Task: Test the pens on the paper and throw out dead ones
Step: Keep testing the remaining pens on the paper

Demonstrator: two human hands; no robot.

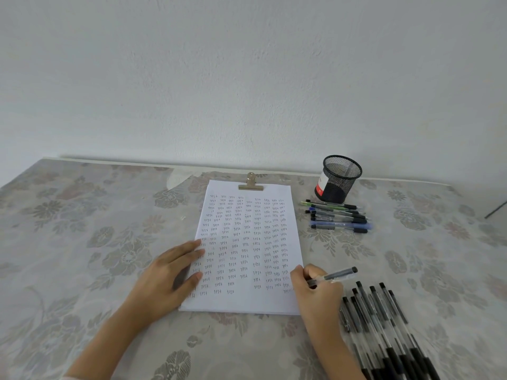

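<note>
A white sheet of paper [248, 300] lies in the middle of the table, held at its top by a metal clip [250, 184] and covered with rows of small handwritten words. My left hand [167, 272] rests flat on the paper's left edge, fingers straight. My right hand [315, 289] grips a clear black-capped pen [338, 274] at the paper's lower right corner, tip on the sheet beside the last written word. A pile of several black-capped pens [384, 325] lies to the right of that hand. Another row of several pens [338, 216] lies further back, right of the paper.
A black mesh pen cup [338, 179] with a red and white label stands at the back right, close to the wall. The table wears a floral cloth [82, 242]. A thin dark rod [496, 209] shows at the right edge.
</note>
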